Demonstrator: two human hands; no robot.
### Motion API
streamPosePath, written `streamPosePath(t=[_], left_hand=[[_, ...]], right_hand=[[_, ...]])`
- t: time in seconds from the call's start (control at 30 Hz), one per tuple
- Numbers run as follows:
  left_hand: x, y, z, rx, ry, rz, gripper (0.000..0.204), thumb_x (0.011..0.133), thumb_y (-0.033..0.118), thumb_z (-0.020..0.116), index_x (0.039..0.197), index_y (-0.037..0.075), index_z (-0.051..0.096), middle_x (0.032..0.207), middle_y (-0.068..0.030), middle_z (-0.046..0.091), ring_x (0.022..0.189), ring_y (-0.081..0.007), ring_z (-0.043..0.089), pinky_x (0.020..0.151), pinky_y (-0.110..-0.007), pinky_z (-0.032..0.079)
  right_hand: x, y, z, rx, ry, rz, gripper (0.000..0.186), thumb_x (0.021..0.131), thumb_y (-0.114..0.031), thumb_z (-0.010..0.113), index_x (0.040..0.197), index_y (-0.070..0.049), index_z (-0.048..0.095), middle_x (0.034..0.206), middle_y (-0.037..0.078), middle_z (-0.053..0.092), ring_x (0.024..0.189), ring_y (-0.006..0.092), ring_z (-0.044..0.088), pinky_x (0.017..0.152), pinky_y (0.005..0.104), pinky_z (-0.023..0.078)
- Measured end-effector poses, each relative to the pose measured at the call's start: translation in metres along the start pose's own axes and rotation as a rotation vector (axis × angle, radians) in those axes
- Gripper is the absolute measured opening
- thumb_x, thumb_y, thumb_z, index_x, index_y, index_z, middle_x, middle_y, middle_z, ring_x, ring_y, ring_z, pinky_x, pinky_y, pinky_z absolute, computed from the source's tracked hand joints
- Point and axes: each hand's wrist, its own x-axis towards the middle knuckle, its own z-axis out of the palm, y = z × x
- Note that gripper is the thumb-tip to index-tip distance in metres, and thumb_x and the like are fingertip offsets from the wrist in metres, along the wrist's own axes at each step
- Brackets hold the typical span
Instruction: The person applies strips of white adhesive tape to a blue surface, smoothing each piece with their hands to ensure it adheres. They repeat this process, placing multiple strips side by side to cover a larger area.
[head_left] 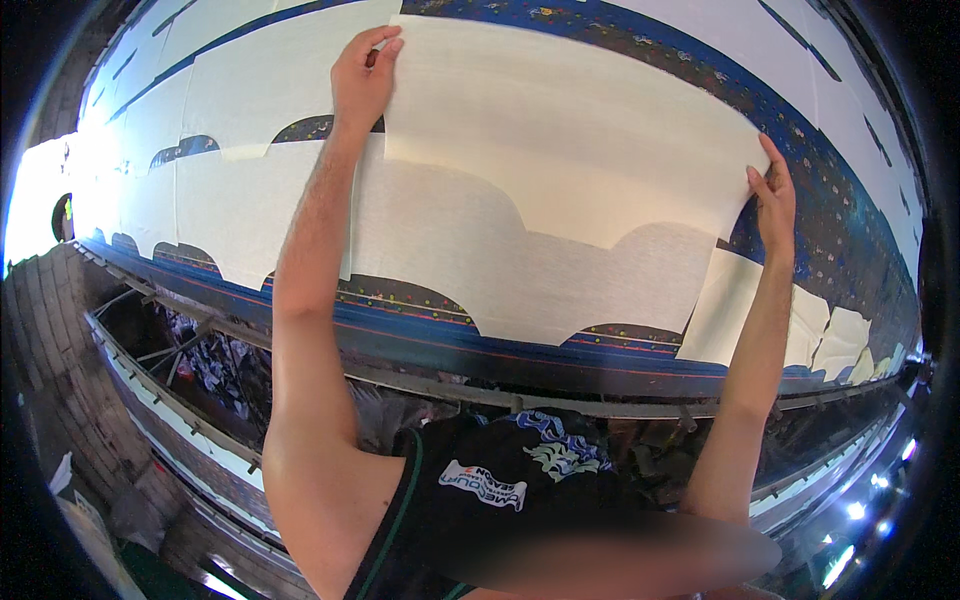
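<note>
A wide cream cut panel (570, 120) with a curved notched lower edge is stretched between my hands; whether it is cloth or paper I cannot tell. At its upper left corner, my left hand (362, 85) pinches the edge with thumb and curled fingers. My right hand (774, 195) grips the upper right corner between thumb and fingers. The panel's lower part overlaps another cream panel (430, 220) of similar shape, which lies on the long dark blue, speckled table (840, 230) in front of me.
More cream panels (240, 95) lie in rows to the left. Smaller pale pieces (845, 340) rest at the right near edge. White panels (720, 40) lie along the far side. Below the table's near edge runs a metal rail (590, 407), with dark material (215, 360) beneath.
</note>
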Motion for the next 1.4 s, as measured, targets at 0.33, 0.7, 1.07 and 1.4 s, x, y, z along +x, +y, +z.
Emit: streamPosePath(t=[0.33, 0.7, 1.07, 1.4], left_hand=[[0.074, 0.0, 0.081, 0.303, -0.071, 0.194, 0.027, 0.105, 0.026, 0.074, 0.127, 0.01, 0.078, 0.127, -0.0132, 0.078, 0.101, -0.0309, 0.076, 0.088, -0.039, 0.062], [0.096, 0.023, 0.142, 0.502, -0.104, 0.332, 0.033, 0.109, 0.032, 0.065, 0.129, 0.009, 0.076, 0.133, -0.0132, 0.075, 0.116, -0.035, 0.074, 0.101, -0.043, 0.059], [0.024, 0.139, 0.295, 1.035, -0.258, 0.396, 0.069, 0.113, 0.046, 0.043, 0.162, -0.003, 0.047, 0.176, -0.0229, 0.033, 0.163, -0.0488, 0.024, 0.128, -0.072, 0.021], [-0.036, 0.334, 0.561, 0.512, -0.487, 0.588, 0.083, 0.11, 0.053, 0.046, 0.164, -0.009, 0.035, 0.175, -0.0249, 0.034, 0.164, -0.0404, 0.025, 0.133, -0.062, 0.014]], right_hand=[[0.081, -0.001, -0.055, -0.06, -0.086, -0.059, 0.079, 0.097, -0.004, 0.075, 0.168, -0.024, 0.045, 0.164, 0.012, 0.053, 0.121, 0.0218, 0.068, 0.116, 0.0391, 0.05], [0.131, 0.057, -0.105, -0.122, -0.166, -0.013, 0.093, 0.092, -0.011, 0.081, 0.172, -0.028, 0.036, 0.17, 0.014, 0.043, 0.136, 0.0291, 0.059, 0.125, 0.0483, 0.042], [0.141, 0.084, -0.174, -0.212, -0.298, -0.048, 0.109, 0.079, 0.004, 0.081, 0.172, -0.025, 0.034, 0.169, 0.012, 0.042, 0.15, 0.0285, 0.045, 0.128, 0.0435, 0.039], [0.139, 0.13, -0.166, -0.305, 0.006, -0.224, 0.109, 0.073, -0.007, 0.081, 0.172, -0.012, 0.034, 0.165, 0.02, 0.043, 0.131, 0.0314, 0.062, 0.112, 0.0398, 0.053]])
